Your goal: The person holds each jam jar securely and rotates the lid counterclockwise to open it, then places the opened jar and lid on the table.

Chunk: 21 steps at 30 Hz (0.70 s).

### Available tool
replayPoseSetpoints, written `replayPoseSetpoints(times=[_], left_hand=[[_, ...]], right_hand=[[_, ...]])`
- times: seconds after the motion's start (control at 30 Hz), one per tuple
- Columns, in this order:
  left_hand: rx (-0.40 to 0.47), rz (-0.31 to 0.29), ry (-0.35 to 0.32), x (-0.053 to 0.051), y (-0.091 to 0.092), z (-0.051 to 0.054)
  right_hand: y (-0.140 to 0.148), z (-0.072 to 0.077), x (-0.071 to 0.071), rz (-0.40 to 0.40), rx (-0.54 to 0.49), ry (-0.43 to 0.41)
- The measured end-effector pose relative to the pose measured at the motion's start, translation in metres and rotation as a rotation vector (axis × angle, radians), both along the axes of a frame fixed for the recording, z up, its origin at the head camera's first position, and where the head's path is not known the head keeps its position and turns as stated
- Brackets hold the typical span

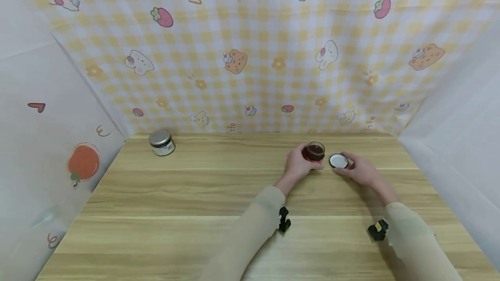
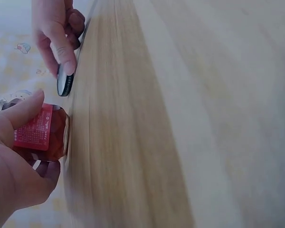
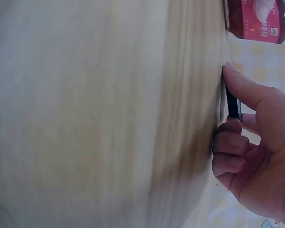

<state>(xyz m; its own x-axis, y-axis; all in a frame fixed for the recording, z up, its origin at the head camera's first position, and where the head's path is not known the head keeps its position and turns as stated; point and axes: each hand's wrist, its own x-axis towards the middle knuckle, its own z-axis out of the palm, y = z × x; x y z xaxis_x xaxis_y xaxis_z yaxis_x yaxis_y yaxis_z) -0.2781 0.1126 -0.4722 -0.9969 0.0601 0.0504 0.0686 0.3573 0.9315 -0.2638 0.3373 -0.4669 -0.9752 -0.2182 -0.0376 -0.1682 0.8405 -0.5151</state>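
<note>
An uncapped glass jar (image 1: 315, 151) with dark red contents and a red label (image 2: 35, 130) stands toward the back right of the table. Around its side my left hand (image 1: 298, 162) has fingers and thumb wrapped. Just to the right, my right hand (image 1: 363, 170) pinches a round lid (image 1: 338, 161) by its edge, white inside facing up and dark around the rim. In the right wrist view the lid (image 3: 232, 100) is edge-on between thumb and fingers, the other fingers curled. Lid and jar are apart.
A second jar (image 1: 162, 142) with a silver lid and a pale label stands at the back left of the wooden table (image 1: 175, 220). Behind the table hangs a yellow checked cloth (image 1: 258, 86). White sheets (image 1: 465, 142) flank both sides.
</note>
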Motion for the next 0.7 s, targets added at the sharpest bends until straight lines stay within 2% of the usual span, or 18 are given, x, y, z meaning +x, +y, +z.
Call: replayPoseSetpoints(times=[0.37,0.7], left_hand=[[0.014,-0.041,-0.029,-0.0028,0.0029,0.003],[0.015,-0.061,-0.049,-0.0024,0.0025,0.0025]], right_hand=[[0.0044,0.0006,0.002,-0.025,0.087,0.013],[0.0038,-0.0024,-0.001,-0.027,0.085,-0.008]])
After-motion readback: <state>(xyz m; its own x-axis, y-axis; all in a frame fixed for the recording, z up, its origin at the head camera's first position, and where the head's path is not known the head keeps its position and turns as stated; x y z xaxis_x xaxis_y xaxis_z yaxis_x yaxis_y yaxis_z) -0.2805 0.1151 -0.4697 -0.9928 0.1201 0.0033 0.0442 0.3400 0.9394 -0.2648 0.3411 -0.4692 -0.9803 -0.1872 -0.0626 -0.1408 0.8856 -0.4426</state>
